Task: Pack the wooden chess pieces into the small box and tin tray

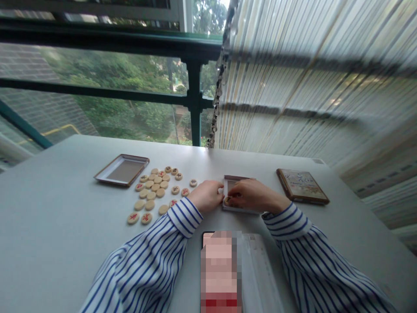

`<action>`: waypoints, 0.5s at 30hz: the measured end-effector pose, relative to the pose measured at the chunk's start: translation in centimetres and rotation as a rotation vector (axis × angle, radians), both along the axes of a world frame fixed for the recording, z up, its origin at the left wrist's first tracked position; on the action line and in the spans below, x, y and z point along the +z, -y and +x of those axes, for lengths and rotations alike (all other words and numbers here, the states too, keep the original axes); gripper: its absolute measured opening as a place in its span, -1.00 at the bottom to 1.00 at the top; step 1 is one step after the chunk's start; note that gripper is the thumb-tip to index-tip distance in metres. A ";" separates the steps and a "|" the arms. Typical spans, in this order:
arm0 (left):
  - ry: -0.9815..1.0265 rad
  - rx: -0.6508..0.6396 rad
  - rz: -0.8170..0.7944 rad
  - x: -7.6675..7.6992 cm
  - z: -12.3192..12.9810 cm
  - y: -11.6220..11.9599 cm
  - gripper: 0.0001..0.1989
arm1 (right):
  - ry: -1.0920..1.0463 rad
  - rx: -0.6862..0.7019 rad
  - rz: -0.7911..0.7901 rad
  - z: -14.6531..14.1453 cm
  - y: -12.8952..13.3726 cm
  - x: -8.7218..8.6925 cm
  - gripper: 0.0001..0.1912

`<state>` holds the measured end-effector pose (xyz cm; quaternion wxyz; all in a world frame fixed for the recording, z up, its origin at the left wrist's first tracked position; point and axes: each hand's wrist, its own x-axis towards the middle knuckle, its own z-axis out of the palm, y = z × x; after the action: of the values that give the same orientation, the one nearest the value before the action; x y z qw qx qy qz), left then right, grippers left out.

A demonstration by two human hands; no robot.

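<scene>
A shallow open box (239, 211) lies in the middle of the white table. At its left wall is my left hand (209, 196), with the fingers curled and the tips pressed against the box's edge. My right hand (252, 194) reaches over the box from the right and pinches a round Chinese chess piece (227, 201) in its left front corner. Much of the box's inside is hidden by this hand. To the left lie several loose Chinese chess pieces (157, 179), some showing red or dark characters and others plain side up.
An upturned shallow lid or tray (122, 170) lies at the back left. On the right rests a flat box with a printed cover (302, 185). A phone (221, 269) with a blurred screen and a clear plastic-like package (260, 269) lie in front of me. A string curtain (293, 95) hangs behind the table.
</scene>
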<state>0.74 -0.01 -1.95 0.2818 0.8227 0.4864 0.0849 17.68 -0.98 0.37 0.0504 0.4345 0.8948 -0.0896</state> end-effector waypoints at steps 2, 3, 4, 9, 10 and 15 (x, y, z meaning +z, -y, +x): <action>-0.004 -0.012 0.014 0.0 0.0 0.0 -0.64 | 0.013 -0.006 0.017 0.1 -0.2 -0.2 -0.73; -0.007 -0.016 0.019 0.0 0.0 0.0 -0.64 | 0.019 -0.008 0.029 0.2 -0.3 -0.3 -0.74; -0.010 -0.018 0.022 0.1 0.0 0.0 -0.64 | 0.024 -0.012 0.042 0.2 -0.4 -0.5 -0.74; -0.012 -0.014 0.016 0.0 -0.1 0.0 -0.61 | 0.037 -0.006 0.064 0.1 -0.6 -1.1 -0.74; -0.009 -0.015 0.015 0.0 -0.1 0.0 -0.61 | 0.034 -0.004 0.061 0.0 -0.6 -1.1 -0.74; 0.002 -0.004 0.001 0.0 0.0 0.0 -0.66 | 0.022 0.005 0.046 -0.1 -0.4 -1.0 -0.75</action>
<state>0.72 -0.04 -1.92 0.2821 0.8237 0.4844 0.0852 17.62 -0.55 -0.65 0.0504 0.4344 0.8970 -0.0643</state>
